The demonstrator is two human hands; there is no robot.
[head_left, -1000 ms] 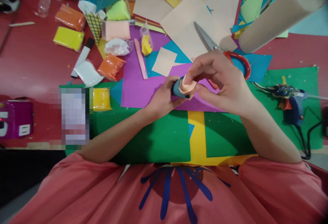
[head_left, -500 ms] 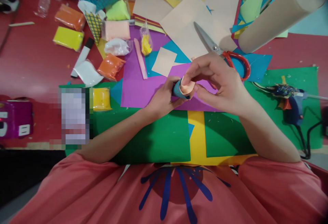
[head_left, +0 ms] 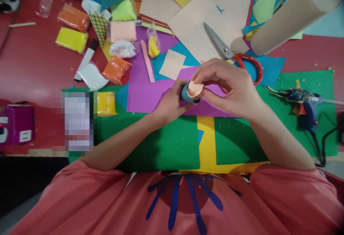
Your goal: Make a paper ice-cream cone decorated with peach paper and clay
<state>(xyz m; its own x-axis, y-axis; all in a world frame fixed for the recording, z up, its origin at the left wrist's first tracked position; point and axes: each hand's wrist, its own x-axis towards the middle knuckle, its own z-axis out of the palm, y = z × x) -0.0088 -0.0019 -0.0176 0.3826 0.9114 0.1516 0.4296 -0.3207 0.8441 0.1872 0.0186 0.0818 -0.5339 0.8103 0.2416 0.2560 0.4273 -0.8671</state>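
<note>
My left hand [head_left: 173,100] is wrapped around a small blue patterned roll, perhaps a paper cone [head_left: 184,93], above a purple foam sheet [head_left: 145,95]. A curled peach piece [head_left: 195,89] sits in the roll's mouth, which faces right. The thumb and index finger of my right hand [head_left: 227,88] are at the edges of this peach piece, pinching it. Behind my right hand lie scissors with red handles [head_left: 248,63], blades apart. The far end of the roll is hidden in my left palm.
Packets of coloured clay [head_left: 116,70] and a marker [head_left: 86,59] lie to the left, with patterned cones [head_left: 98,27] behind. At right, a glue gun [head_left: 307,102] with its cord rests on a green sheet [head_left: 328,120]. A thick cardboard tube [head_left: 285,16] leans at the back right.
My right fingers have shifted slightly, with the index finger lifted back from inside the roll's mouth, so more of the peach piece shows. The left hand holds nearly still.
</note>
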